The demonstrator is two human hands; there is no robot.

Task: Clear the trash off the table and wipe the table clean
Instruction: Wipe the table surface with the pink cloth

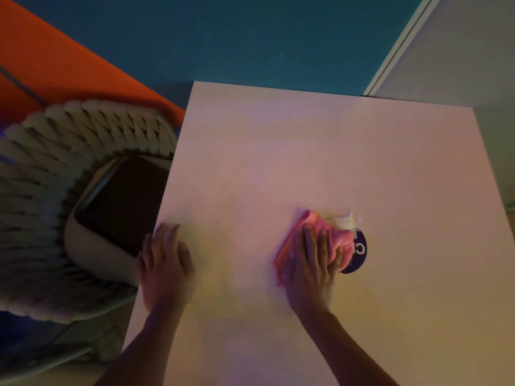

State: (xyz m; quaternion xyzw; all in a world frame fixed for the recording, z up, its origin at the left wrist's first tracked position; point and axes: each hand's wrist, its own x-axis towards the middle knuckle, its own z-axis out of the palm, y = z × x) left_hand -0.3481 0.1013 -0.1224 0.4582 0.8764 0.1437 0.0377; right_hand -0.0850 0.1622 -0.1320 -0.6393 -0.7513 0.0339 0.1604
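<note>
A pale square table (306,151) fills the middle of the head view. My right hand (312,263) presses flat on a bunched pink cloth (341,240) near the table's right centre, fingers straight over it. The cloth partly covers a round dark purple sticker (361,250) with white lettering. A small blurred white scrap (348,218) lies just beyond the cloth. My left hand (165,263) rests flat on the table at its left edge, fingers spread and holding nothing.
A woven rope chair (55,151) stands close against the table's left side, with a dark flat tablet-like object (125,201) on its seat cushion. A teal floor lies beyond the table, an orange surface at far left, a grey wall at right.
</note>
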